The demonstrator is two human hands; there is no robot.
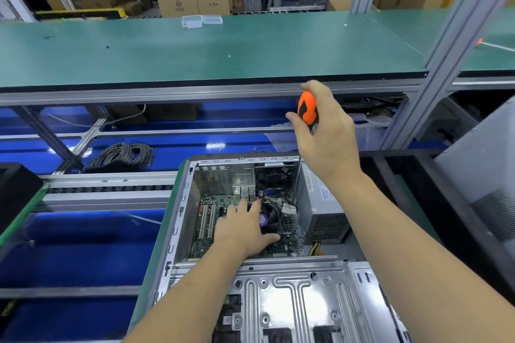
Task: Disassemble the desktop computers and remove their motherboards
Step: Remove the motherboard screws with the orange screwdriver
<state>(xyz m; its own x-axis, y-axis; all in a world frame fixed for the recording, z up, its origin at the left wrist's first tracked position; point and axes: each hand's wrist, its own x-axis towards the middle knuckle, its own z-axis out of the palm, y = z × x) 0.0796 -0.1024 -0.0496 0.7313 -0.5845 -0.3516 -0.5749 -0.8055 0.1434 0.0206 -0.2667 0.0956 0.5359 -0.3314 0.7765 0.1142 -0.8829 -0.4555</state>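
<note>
Green surface (195, 47): long bench top across the upper view, carrying two clear plastic boxes (201, 21) at its far edge; cardboard cartons (192, 1) stacked behind it.
Desktop computer case (250, 273): open, side panel off, lying below the bench on a green-edged tray; bare metal drive cage nearest the camera.
Power supply (324, 211): grey box along the case's right wall.
Motherboard (206, 231): green, seated on the case floor, white slots at its left, fan toward the right.
Cable coil (125, 154): grey, on the blue shelf left of the case.
Right hand (324, 133): raised above the case, fingers curled round an orange and black screwdriver handle (306, 108); shaft not visible.
Left hand (245, 227): inside the case, fingers extended, resting on the motherboard beside the fan, gripping nothing visible.
</note>
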